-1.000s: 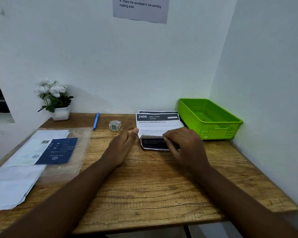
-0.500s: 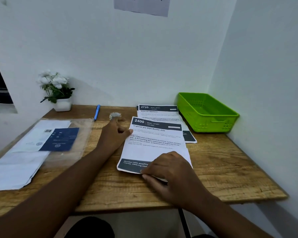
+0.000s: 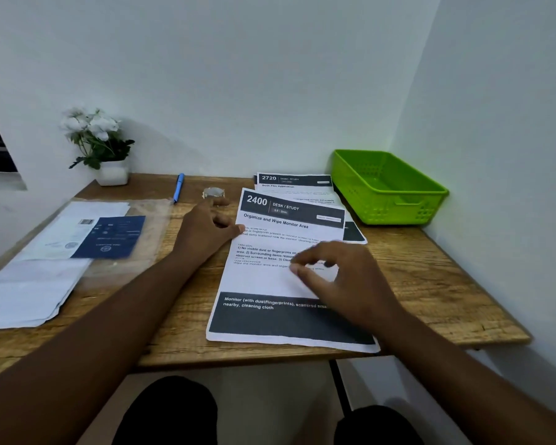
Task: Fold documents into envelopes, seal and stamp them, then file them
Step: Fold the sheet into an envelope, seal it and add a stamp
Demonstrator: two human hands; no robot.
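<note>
Lying flat: document (image 3: 264,281) | lengthwise away (heading far) | left hand (image 3: 206,232) steadying

On the desk (image 3: 430,271), envelopes (image 3: 29,284) lie left, documents (image 3: 270,277) centre, basket (image 3: 385,187) behind them, right.

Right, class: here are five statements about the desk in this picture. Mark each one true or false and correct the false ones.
1. The green basket holds a stack of envelopes. False: it looks empty.
2. The left hand touches the left edge of the 2400 sheet. True.
3. The 2400 sheet lies folded in half. False: it lies open and flat.
4. A blue pen lies between the flower pot and the tape roll. True.
5. The right hand grips the pen. False: it is over the sheet.
</note>
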